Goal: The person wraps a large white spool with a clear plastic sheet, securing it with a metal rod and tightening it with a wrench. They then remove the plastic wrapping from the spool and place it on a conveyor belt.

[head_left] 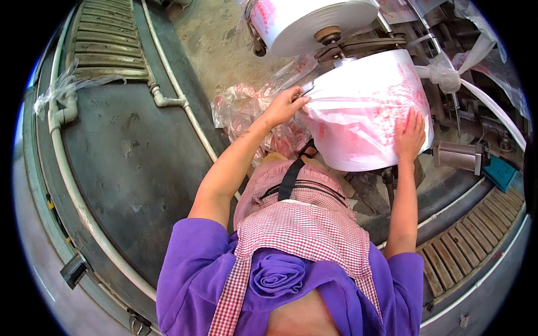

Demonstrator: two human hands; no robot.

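A large roll of white plastic film with pink-red print (358, 131) is mounted in front of me. At its left edge my left hand (286, 106) is closed, with fingers pinched together. A small, thin dark tool (306, 91) sticks out from these fingers against the film; I cannot make out its exact kind. Creases in the film run rightward from that point. On the right side of the roll my right hand (411, 134) lies flat, fingers stretched and pressed on the printed surface.
Another film roll (319, 25) sits on a spindle behind. Crumpled printed film (246, 106) heaps on the floor to its left. Machine rods and a knotted strip of clear film (445, 75) stand at right. White pipes (168, 73) and slatted grates (471, 238) flank the work area.
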